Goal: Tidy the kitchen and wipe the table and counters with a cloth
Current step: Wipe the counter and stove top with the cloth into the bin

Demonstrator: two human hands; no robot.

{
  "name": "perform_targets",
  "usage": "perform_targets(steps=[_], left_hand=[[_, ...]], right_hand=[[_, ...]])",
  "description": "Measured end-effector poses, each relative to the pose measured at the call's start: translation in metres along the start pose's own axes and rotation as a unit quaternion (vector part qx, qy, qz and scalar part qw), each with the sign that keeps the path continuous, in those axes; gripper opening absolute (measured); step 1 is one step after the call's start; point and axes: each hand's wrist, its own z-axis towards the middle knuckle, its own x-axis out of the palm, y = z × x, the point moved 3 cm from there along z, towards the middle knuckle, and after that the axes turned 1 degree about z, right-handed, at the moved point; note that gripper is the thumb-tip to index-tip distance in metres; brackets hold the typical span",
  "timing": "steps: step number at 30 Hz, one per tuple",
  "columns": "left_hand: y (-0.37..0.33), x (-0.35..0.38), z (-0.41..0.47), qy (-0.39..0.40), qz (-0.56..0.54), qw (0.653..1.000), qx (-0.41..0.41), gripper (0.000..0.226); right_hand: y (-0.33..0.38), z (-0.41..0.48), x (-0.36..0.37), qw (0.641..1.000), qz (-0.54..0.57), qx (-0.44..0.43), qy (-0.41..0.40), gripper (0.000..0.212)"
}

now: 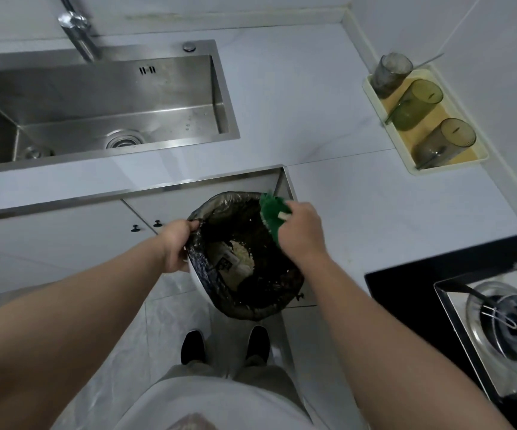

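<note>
**Green cloth held over a lined bin beside the kitchen surface**

View from above, looking down a person's two bare forearms. The left grip [178, 243] is curled round the near left rim of a round bin [201, 268], with the thumb hooked over the black liner. The right grip [300, 231] is closed round a bunched green cloth [271, 212], pinching it over the bin's far right rim. Whether the cloth touches the liner cannot be told. Pale food scraps and packaging lie inside the bin.

The bin sits in front of the white cupboard doors [49, 237], just below the corner edge of the pale grey surface [297, 103]. Two dark shoes [193, 346] stand on the tiled floor beneath it.

Set into the surface at far left is a steel sink [111, 100] with a chrome tap [75, 29] behind it. Against the right wall a cream tray [387, 131] holds three tinted glasses: a grey one [392, 74] at the back, a green one [418, 103] in the middle, and a grey one [445, 142] nearest. At lower right is a black gas hob [406, 293].
</note>
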Motion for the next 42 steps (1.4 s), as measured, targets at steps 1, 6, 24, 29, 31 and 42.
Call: perform_targets(steps=[1, 6, 24, 29, 31, 42], left_hand=[[-0.001, 0.001, -0.001, 0.001, 0.006, 1.0, 0.003, 0.03], [-0.004, -0.001, 0.003, -0.005, 0.017, 1.0, 0.011, 0.03], [0.019, -0.01, 0.006, 0.018, 0.025, 0.999, 0.011, 0.034], [0.028, -0.011, -0.001, 0.027, 0.026, 0.999, 0.006, 0.037], [0.032, -0.01, -0.002, 0.024, 0.037, 0.999, 0.012, 0.036], [0.046, -0.004, -0.005, 0.036, 0.068, 0.997, 0.015, 0.037]], right_hand=[[-0.003, 0.009, -0.013, 1.0, -0.023, -0.01, -0.017, 0.046], [-0.021, 0.059, -0.056, 0.985, -0.167, -0.031, -0.026, 0.051], [-0.01, -0.032, -0.011, 0.986, -0.084, -0.139, 0.043, 0.048], [-0.043, 0.0, -0.082, 0.987, -0.147, -0.042, -0.044, 0.05], [-0.08, 0.011, -0.106, 0.975, -0.21, 0.024, -0.063, 0.048], [-0.099, -0.033, -0.038, 0.971, -0.171, 0.168, -0.027, 0.04]])
